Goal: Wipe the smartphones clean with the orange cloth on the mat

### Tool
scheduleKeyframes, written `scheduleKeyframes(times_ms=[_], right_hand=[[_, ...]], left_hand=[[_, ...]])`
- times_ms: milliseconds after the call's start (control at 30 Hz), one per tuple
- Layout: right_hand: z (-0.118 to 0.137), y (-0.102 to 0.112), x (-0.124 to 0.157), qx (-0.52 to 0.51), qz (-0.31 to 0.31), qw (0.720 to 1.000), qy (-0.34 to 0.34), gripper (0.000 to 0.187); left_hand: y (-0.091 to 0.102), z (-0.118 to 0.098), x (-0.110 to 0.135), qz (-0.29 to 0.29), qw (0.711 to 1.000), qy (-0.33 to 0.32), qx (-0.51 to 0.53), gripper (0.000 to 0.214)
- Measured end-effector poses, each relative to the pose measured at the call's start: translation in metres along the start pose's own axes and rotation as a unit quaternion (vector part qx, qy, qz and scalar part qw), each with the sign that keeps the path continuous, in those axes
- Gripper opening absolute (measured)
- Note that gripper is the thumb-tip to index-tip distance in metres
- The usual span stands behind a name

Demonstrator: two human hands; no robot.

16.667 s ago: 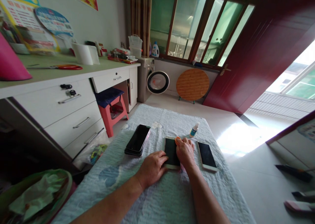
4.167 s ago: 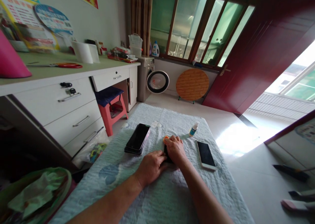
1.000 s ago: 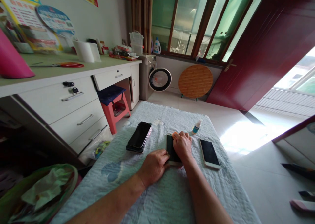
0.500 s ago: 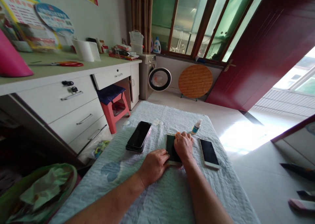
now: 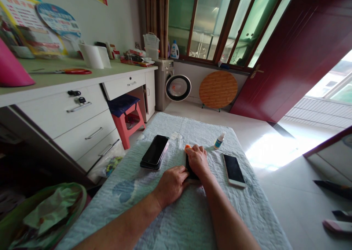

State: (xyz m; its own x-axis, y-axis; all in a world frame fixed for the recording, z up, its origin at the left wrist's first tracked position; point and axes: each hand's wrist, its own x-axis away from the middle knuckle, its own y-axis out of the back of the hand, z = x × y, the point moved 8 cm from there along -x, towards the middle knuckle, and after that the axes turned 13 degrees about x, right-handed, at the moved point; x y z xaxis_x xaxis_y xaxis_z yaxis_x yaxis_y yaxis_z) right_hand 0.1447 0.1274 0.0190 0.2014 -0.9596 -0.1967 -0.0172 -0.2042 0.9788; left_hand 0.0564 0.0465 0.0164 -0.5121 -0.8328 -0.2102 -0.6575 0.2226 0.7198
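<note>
A smartphone (image 5: pixel 189 168) lies on the cloth-covered table in front of me, mostly hidden under my hands. My left hand (image 5: pixel 172 184) grips its lower left edge with curled fingers. Over its upper part, my right hand (image 5: pixel 197 160) presses down, closed on an orange cloth (image 5: pixel 187 147) of which only a small bit shows at the fingertips. Left of my hands sits a stack of dark phones (image 5: pixel 155 151). A white-framed phone (image 5: pixel 234 170) lies screen up on the right. Behind it stands a small spray bottle (image 5: pixel 219 141) with a blue label.
A pale quilted cloth (image 5: pixel 176 220) covers the table. At the left stand a desk with drawers (image 5: pixel 79 121), a red stool (image 5: pixel 129 125) and a bin (image 5: pixel 79 202) holding crumpled waste. A washing machine (image 5: pixel 162 85) with its door ajar and a round wooden board (image 5: pixel 218 89) are beyond.
My right hand, with the orange cloth, has slid left across the phone, from its upper right to its upper left. My left hand stays in place on the phone's edge.
</note>
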Motion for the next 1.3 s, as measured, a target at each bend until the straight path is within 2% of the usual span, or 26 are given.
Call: scheduleKeyframes(times_ms=[167,467,733,900,1300], right_hand=[[-0.009,0.001,0.001,0.004,0.004,0.999,-0.035,0.03],[-0.038,0.006,0.009,0.027,0.019,0.991,-0.13,0.027],[-0.048,0.007,0.013,0.018,-0.003,0.987,-0.163,0.024],[-0.051,0.007,0.015,0.022,-0.001,0.986,-0.164,0.023],[-0.036,0.004,0.01,0.032,0.017,0.993,-0.116,0.025]], left_hand=[[0.001,-0.001,0.001,-0.002,1.0,0.009,-0.006,0.011],[0.0,0.0,0.002,-0.007,1.0,0.011,-0.008,0.018],[0.0,-0.001,0.001,-0.013,1.0,0.007,-0.006,0.019],[-0.001,0.0,0.001,-0.015,1.0,0.004,-0.007,0.019],[0.0,0.001,0.001,-0.012,1.0,0.004,-0.011,0.02]])
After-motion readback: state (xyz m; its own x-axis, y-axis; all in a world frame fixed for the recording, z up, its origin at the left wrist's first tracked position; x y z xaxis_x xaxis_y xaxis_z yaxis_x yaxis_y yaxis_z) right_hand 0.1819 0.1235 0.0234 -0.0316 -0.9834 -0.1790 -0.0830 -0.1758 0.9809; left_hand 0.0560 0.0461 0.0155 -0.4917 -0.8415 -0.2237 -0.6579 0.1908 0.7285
